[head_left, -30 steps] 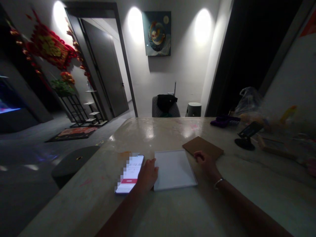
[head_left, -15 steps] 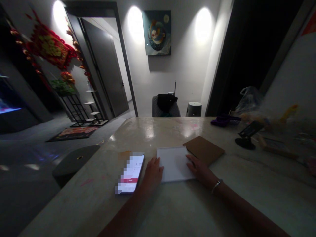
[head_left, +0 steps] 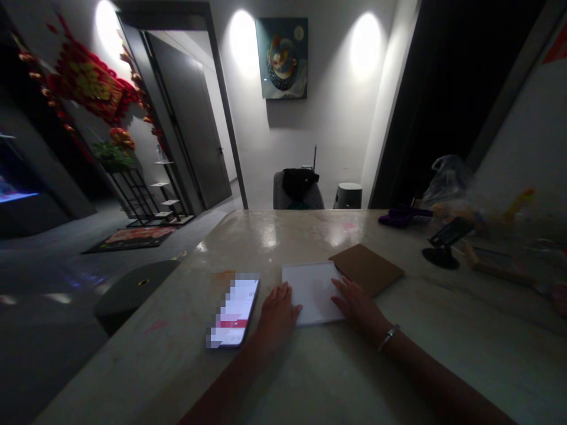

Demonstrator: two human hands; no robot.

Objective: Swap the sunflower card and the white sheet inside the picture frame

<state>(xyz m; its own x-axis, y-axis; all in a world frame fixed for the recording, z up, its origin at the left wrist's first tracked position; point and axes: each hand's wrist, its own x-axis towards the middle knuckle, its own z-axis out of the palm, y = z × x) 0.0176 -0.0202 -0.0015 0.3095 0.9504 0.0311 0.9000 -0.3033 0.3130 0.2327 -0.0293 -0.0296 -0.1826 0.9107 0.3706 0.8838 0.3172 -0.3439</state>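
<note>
A white rectangular pad (head_left: 315, 289) lies flat on the pale stone table top (head_left: 186, 360), and its far right corner is close to a brown cardboard square (head_left: 367, 268). My left hand (head_left: 278, 316) rests palm down, its fingers touching the pad's near left corner. My right hand (head_left: 357, 304) lies flat against the pad's right side, with a thin silver bangle (head_left: 388, 337) on that wrist. Left of my left hand is a smartphone (head_left: 233, 310), its lit screen pixelated. Neither hand grips anything.
At the right of the table stand a black phone stand (head_left: 443, 245), a purple object (head_left: 401, 217) and a plastic bag (head_left: 447, 180). A grey chair (head_left: 297, 192) and a dark stool (head_left: 348, 196) stand beyond the far edge. The table's left edge drops to a dark floor.
The white pad has moved slightly farther from me, toward the cardboard, and looks narrower. My hands have closed in on its sides, the left hand shifting right.
</note>
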